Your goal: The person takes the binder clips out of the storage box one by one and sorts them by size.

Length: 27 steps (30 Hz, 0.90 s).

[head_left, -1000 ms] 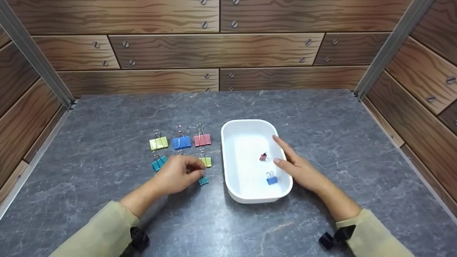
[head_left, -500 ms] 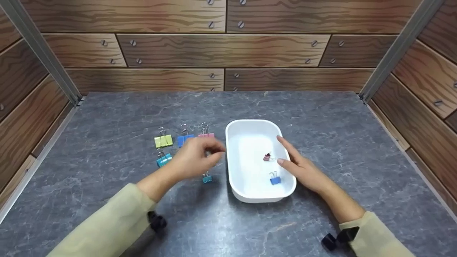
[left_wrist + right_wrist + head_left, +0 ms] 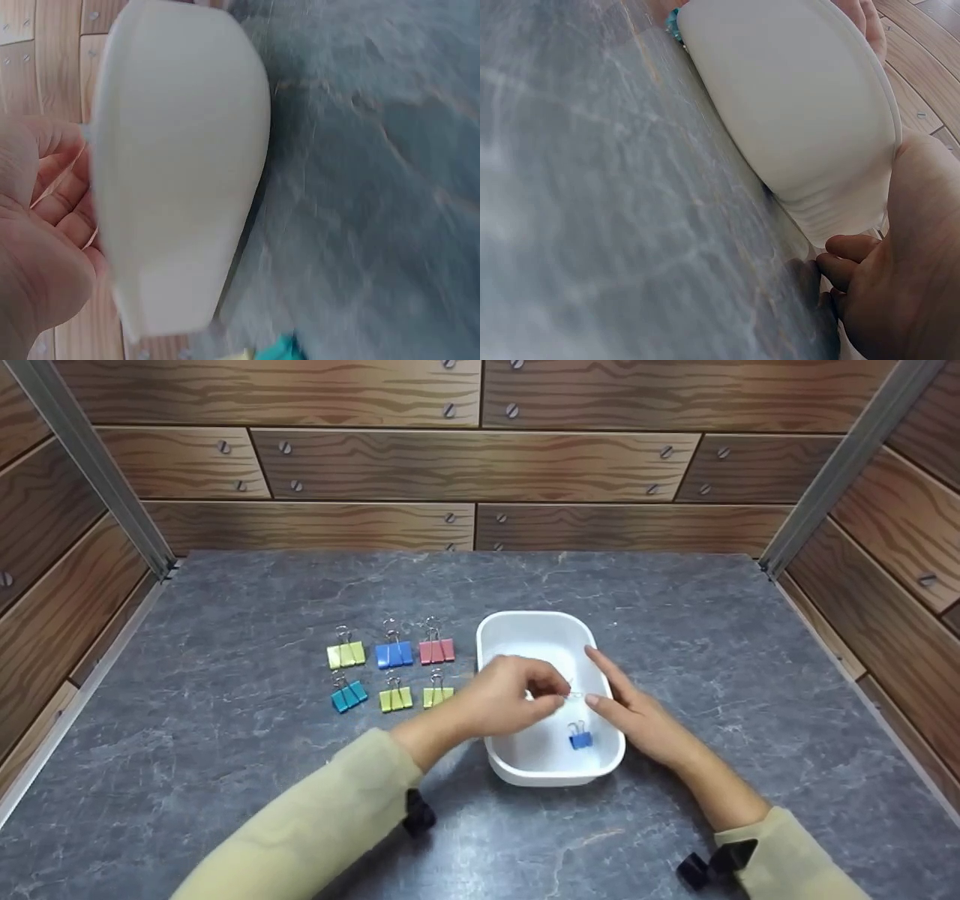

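My left hand point(image 3: 517, 696) reaches over the white plastic box point(image 3: 555, 777), its thumb and fingers pinched together. Thin wire shows at those fingertips; the small binder clip they pinch is mostly hidden. My right hand point(image 3: 637, 716) holds the box's right side, thumb over the rim and other fingers against the outer wall, as the right wrist view shows. Inside the box lies a small blue binder clip point(image 3: 580, 739). A small red clip in there is covered by my left hand, apart from wire handles beside my right thumb.
Left of the box stand larger binder clips in two rows: yellow point(image 3: 346, 655), blue point(image 3: 394, 655) and red point(image 3: 436, 651) behind, teal point(image 3: 349, 697) and two yellow in front. My left forearm hides the spot nearer me. Wood-patterned walls point(image 3: 480, 465) border the grey marbled table point(image 3: 225, 607).
My left hand has moved right from beside the clips to over the box. The small teal clip near the box is now hidden by that arm in the head view. My right hand stays on the box.
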Each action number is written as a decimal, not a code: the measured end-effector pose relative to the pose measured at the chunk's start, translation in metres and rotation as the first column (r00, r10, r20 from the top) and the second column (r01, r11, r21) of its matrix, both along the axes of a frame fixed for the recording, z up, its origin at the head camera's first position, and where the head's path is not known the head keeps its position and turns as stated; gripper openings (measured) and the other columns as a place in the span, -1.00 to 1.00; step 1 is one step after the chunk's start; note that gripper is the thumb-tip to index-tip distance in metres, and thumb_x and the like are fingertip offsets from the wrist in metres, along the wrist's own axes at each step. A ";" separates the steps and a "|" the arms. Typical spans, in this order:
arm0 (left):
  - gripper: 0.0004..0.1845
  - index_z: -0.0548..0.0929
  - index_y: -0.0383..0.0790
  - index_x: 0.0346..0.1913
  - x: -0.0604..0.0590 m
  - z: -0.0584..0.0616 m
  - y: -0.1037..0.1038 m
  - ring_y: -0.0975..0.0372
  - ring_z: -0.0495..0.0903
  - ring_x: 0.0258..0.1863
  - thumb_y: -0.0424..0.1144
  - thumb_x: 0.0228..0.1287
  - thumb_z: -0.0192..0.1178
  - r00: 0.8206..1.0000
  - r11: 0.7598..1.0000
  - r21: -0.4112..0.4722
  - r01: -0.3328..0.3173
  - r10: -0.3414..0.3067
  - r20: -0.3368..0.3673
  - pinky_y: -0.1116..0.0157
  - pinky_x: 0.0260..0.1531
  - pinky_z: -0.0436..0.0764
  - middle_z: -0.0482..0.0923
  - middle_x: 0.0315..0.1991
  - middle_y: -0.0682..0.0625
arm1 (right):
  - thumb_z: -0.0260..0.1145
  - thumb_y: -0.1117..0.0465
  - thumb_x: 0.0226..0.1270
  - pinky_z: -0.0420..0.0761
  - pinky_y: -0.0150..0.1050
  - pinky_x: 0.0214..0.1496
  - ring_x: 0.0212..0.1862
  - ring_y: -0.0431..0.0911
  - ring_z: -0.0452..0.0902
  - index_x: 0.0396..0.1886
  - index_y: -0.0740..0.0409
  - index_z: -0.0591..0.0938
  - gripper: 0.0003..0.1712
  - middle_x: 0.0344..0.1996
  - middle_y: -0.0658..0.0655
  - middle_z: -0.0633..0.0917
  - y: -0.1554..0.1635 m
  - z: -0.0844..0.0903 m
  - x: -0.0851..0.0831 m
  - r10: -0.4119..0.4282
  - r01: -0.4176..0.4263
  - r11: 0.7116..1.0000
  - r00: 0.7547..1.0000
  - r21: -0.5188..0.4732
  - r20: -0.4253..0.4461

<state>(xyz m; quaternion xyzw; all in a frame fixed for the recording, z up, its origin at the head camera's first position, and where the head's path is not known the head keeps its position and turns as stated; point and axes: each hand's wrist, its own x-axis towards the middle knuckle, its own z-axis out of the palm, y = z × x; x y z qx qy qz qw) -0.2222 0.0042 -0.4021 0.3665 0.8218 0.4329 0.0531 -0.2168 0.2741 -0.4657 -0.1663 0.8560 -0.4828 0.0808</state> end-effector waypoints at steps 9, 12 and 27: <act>-0.86 0.82 -0.32 -0.09 -0.006 -0.012 0.021 0.46 0.52 -0.42 -0.39 0.38 0.33 0.999 0.998 -0.057 0.036 -0.035 0.020 0.49 -0.32 0.53 0.70 -0.40 0.10 | 0.18 -0.06 0.69 0.31 0.16 0.50 0.60 0.18 0.15 0.75 -0.37 0.05 -0.20 0.67 0.25 0.14 -0.001 0.001 0.000 0.026 -0.027 1.000 0.999 -0.009 -0.021; -0.85 0.82 -0.33 -0.07 -0.008 -0.013 0.024 0.45 0.52 -0.42 -0.39 0.37 0.35 0.999 0.995 -0.089 0.034 -0.031 0.037 0.49 -0.33 0.52 0.70 -0.40 0.10 | 0.17 -0.05 0.69 0.25 0.18 0.53 0.63 0.19 0.09 0.75 -0.35 0.06 -0.21 0.68 0.22 0.11 0.000 0.001 0.000 0.026 -0.026 1.000 0.999 -0.004 -0.037; -0.82 0.81 -0.29 -0.02 -0.011 -0.021 0.038 0.42 0.55 -0.41 -0.37 0.37 0.38 0.990 0.978 -0.204 0.047 -0.020 0.136 0.50 -0.35 0.52 0.71 -0.39 0.11 | 0.07 -0.05 0.74 0.08 0.19 0.60 0.64 0.15 0.03 0.76 -0.33 0.01 -0.24 0.69 0.17 0.11 0.002 -0.002 -0.001 0.014 -0.014 1.000 0.999 -0.025 -0.031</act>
